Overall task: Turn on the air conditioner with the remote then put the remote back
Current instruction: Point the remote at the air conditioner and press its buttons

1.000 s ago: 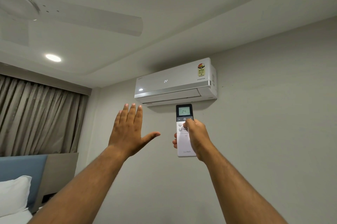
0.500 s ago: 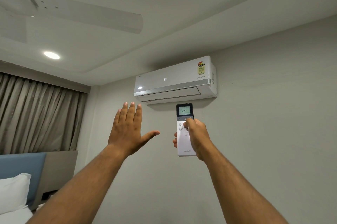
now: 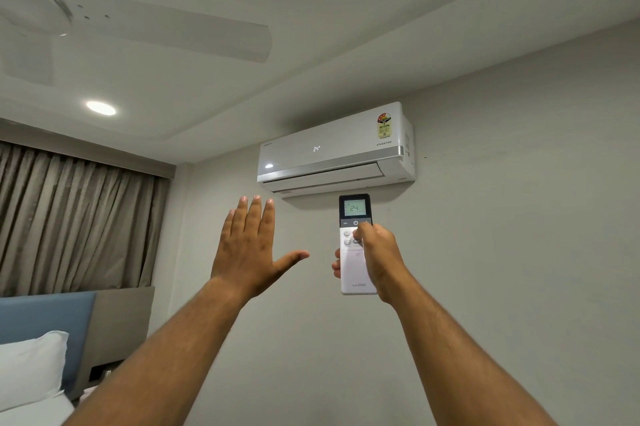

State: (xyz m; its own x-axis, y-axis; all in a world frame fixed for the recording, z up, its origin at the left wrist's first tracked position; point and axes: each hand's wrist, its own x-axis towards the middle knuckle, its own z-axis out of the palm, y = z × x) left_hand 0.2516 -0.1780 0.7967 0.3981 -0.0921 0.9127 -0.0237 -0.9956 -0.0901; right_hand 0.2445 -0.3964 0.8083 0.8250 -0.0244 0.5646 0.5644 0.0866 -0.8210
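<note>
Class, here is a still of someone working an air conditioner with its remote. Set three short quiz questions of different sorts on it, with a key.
1. True or false: the left hand holds the remote.
2. What number shows on the front of the air conditioner?
3. The right hand's thumb rests: A) on the screen, B) on the buttons below the screen, C) off the remote.

Key: 1 false, it is open and empty; 2 twenty-four; 3 B.
</note>
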